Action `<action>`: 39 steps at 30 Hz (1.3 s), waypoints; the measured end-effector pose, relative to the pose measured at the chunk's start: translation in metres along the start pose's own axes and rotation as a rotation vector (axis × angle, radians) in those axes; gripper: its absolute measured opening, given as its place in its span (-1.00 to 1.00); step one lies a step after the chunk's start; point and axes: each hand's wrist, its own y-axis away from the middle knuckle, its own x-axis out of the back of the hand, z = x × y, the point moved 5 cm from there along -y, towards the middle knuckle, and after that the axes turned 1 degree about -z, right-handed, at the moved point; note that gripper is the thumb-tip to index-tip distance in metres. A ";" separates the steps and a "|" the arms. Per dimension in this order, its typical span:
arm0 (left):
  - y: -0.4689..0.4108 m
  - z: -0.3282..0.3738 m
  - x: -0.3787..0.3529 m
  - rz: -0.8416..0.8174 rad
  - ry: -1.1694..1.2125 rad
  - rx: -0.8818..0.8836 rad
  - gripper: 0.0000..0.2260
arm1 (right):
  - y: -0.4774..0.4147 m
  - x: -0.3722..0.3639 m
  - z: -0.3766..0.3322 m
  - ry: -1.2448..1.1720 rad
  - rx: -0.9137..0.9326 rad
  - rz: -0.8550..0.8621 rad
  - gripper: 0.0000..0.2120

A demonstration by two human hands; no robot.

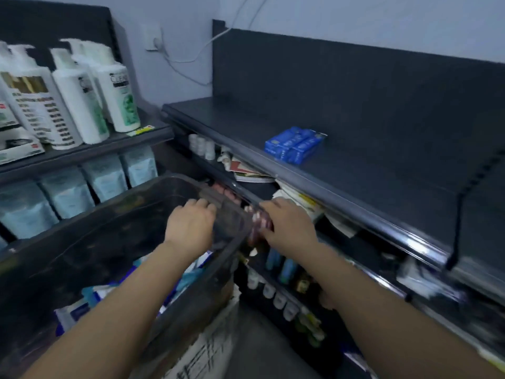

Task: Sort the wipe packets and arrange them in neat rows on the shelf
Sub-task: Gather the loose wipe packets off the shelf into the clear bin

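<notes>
Both forearms reach fwd at the dark bin [82, 242]. Left hand [191, 222] curls fingers over the bin's far rim, holding it. Right hand [287, 225] sits just right of the bin on a reddish packet [259, 228]; too blurred, can't tell if it grips. Wipe packets [82, 305], blue & white, lie in the bin's bottom. Top shelf [355, 173], beyond the bin, carries blue boxes [295, 144]. Prob. early stage: nothing sorted yet. Next needs the bin steadied, one hand freed to lift packets out.
</notes>
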 end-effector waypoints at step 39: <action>0.003 0.705 0.149 0.125 0.319 -0.838 -0.65 | 0.481 0.138 0.511 0.113 -1.175 0.038 -0.31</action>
